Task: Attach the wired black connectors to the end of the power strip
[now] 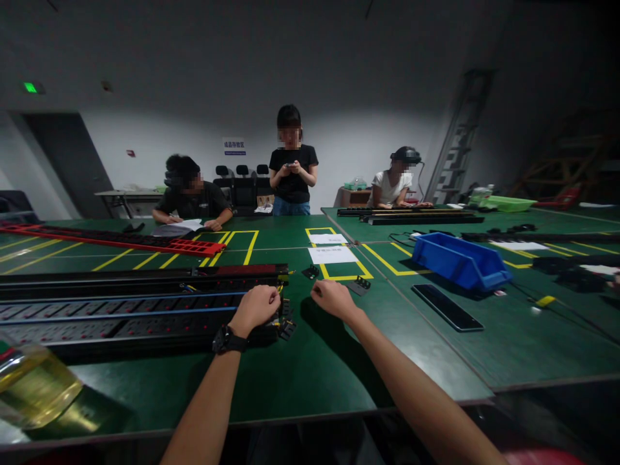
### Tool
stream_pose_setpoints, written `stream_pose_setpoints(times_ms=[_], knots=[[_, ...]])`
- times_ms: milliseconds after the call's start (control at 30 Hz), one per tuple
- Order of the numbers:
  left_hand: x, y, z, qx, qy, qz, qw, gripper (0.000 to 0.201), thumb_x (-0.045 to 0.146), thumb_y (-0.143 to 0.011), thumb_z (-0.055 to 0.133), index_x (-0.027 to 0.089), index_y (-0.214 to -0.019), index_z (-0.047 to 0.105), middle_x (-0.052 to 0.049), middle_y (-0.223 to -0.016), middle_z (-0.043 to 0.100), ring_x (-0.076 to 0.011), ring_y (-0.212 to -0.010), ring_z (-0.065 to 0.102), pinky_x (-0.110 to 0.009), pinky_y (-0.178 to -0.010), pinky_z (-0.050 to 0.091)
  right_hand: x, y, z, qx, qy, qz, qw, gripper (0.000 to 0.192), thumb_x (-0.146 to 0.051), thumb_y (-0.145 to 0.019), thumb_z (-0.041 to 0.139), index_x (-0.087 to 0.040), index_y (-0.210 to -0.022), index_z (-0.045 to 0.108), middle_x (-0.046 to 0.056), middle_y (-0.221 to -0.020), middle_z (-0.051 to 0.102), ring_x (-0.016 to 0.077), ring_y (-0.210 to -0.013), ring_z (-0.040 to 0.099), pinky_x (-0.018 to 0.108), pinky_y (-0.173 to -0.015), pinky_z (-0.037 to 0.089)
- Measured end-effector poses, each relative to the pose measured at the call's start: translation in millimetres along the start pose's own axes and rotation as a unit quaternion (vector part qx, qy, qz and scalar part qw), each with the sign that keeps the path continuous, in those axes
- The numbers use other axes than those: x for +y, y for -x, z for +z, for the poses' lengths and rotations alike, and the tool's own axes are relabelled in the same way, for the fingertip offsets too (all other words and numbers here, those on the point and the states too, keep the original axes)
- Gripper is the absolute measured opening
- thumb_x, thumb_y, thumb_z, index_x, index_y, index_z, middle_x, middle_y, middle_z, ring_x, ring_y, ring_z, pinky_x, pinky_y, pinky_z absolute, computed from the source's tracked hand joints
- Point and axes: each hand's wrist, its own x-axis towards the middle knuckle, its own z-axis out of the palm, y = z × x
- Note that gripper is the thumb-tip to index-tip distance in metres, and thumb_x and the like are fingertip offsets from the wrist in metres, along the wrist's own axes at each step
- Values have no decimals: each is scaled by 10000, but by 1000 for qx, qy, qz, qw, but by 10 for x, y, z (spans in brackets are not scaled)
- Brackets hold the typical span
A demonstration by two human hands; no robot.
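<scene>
On the green table (290, 381) I see long black rails (159, 323), ends probably placed for reach. My left hand (256, 305) curls over one end, my right hand (334, 298) near small black brackets (359, 285); I can't tell what either grips.

Single head-worn camera, set behind and above the near edge of the green table (285, 384), facing forward and down. Wide field: left hand (255, 306) and right hand (334, 299) close, below mid-frame; back wall (194, 77) well off, across the top.
</scene>
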Motion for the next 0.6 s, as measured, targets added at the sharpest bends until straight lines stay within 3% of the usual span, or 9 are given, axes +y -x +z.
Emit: stream_pose_setpoints(times_ms=[233,433,600], knots=[[11,-3,-6,0,-12,3,1000,267,258,-970,502,202,-812,708,-86,-901,760,-224,-869,698,-288,-739,437,48,-41,5,48,-12,38,998,259,-347,-1017,516,-223,-1010,744,78,-893,764,204,-814,692,260,-643,360],[13,8,-8,-1,-19,4,1000,253,239,-961,506,206,-818,712,-78,-915,768,-211,-884,704,-272,-750,440,88,-20,33,-49,-8,10,999,207,-256,-957,573,-230,-1040,761,87,-995,761,217,-885,701,266,-718,423],[-4,7,12,7,-18,11,1000,253,245,-958,496,211,-806,696,-75,-893,762,-216,-873,702,-273,-745,439,37,-11,93,-64,-8,-35,997,252,-325,-945,629,-228,-1160,715,71,-983,752,228,-909,697,275,-738,434]])
